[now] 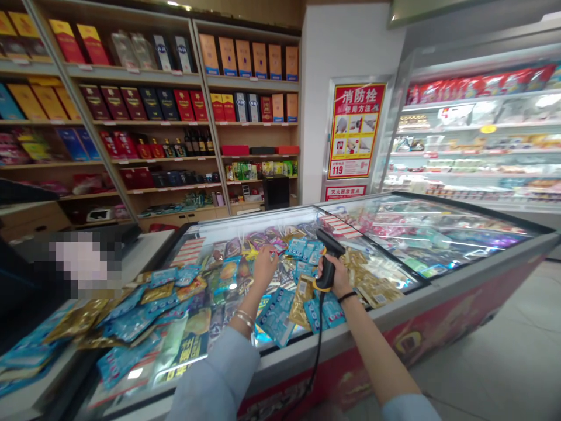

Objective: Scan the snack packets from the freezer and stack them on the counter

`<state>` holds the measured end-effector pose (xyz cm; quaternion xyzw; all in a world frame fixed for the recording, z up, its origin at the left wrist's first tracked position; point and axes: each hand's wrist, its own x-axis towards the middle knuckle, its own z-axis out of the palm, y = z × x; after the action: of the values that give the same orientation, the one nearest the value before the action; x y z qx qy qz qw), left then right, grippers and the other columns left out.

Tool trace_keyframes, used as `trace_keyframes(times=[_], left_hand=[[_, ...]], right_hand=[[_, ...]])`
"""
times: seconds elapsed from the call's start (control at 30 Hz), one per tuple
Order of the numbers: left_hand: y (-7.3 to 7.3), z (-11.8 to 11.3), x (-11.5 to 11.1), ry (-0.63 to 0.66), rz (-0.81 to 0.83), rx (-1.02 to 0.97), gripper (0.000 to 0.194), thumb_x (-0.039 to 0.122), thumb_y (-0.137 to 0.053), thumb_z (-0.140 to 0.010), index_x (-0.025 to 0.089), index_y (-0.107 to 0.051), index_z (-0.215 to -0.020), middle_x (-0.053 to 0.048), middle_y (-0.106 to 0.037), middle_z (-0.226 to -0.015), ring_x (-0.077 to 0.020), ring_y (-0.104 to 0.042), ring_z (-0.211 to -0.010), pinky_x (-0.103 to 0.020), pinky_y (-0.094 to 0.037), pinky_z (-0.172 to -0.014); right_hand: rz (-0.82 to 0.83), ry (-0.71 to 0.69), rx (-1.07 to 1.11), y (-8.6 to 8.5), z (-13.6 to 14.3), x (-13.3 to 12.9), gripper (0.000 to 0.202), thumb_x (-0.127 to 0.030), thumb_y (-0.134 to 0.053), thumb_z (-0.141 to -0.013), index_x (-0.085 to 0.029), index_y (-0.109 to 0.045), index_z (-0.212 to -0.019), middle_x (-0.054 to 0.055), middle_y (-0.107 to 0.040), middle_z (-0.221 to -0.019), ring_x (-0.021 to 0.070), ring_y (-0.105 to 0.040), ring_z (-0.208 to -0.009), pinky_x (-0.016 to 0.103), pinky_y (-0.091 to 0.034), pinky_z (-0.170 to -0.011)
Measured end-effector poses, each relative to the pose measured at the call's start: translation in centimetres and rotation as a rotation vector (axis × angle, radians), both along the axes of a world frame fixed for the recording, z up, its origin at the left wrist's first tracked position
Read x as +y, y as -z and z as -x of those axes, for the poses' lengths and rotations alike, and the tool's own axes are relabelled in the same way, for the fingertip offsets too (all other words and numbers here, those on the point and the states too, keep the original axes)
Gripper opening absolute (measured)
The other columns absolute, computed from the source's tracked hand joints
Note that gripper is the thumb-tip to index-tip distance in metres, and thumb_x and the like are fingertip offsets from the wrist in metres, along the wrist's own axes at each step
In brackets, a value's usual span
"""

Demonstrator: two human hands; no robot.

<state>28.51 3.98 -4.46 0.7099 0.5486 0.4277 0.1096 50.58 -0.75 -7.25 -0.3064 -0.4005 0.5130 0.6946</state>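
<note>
My right hand (337, 279) is wrapped round the handle of a black and orange handheld barcode scanner (326, 272), its cable hanging over the freezer's front edge. The scanner's head is above blue packets (302, 248) and gold packets (381, 286) lying on the freezer's glass top (205, 327). My left hand (265, 266) reaches over the glass to the left of the scanner, fingers slightly bent and apart; I see nothing held in it. Between my forearms lie a blue packet (278, 316) and a gold packet with a barcode label (302, 301).
A heap of blue and gold packets (140, 304) covers the glass's left end and spills onto a counter (48, 380). The freezer's metal rim (390, 316) runs along the front. Behind stand shelves of boxes (149, 105), a red fire-hydrant notice (353, 131) and a chilled display (473, 140).
</note>
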Motion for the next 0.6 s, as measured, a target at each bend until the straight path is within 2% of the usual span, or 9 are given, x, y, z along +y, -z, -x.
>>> trace_keyframes(times=[0.17, 0.3, 0.43, 0.6], left_hand=[[-0.5, -3.2, 2.3, -0.014, 0.189, 0.092, 0.019, 0.014, -0.052, -0.091, 0.013, -0.067, -0.103, -0.013, -0.073, -0.108, -0.0218, -0.067, -0.103, -0.031, -0.047, -0.093], [-0.6, -5.0, 4.1, -0.025, 0.255, 0.134, 0.013, 0.023, -0.062, -0.089, 0.014, -0.07, -0.094, -0.012, -0.074, -0.103, -0.0232, -0.067, -0.105, -0.029, -0.046, -0.09], [0.0, -5.9, 5.2, -0.048, 0.293, 0.148, 0.016, 0.028, -0.07, -0.084, 0.013, -0.07, -0.09, -0.012, -0.074, -0.095, -0.0241, -0.069, -0.097, -0.03, -0.048, -0.085], [0.9, -6.1, 5.8, -0.058, 0.303, 0.143, 0.032, 0.026, -0.079, -0.073, 0.014, -0.068, -0.101, -0.013, -0.072, -0.109, -0.0243, -0.065, -0.108, -0.029, -0.046, -0.09]], right_hand=[[0.024, 0.002, 0.069, -0.4, 0.1, -0.2, 0.031, -0.046, -0.075, -0.067, -0.021, -0.061, -0.079, -0.003, -0.06, -0.052, 0.0135, -0.05, -0.036, 0.025, -0.04, -0.033], [0.001, 0.027, 0.079, -0.5, 0.2, -0.4, 0.03, -0.045, -0.075, -0.067, -0.021, -0.062, -0.08, -0.002, -0.065, -0.058, 0.0128, -0.05, -0.036, 0.025, -0.041, -0.033], [-0.017, 0.086, 0.059, -0.4, 0.3, -0.7, 0.03, -0.044, -0.075, -0.069, -0.021, -0.063, -0.084, 0.0, -0.069, -0.065, 0.0124, -0.05, -0.035, 0.026, -0.04, -0.031], [-0.065, 0.125, -0.024, -0.2, 0.8, -1.6, 0.025, -0.043, -0.076, -0.073, -0.022, -0.064, -0.081, 0.002, -0.071, -0.071, 0.0142, -0.055, -0.037, 0.028, -0.044, -0.034]])
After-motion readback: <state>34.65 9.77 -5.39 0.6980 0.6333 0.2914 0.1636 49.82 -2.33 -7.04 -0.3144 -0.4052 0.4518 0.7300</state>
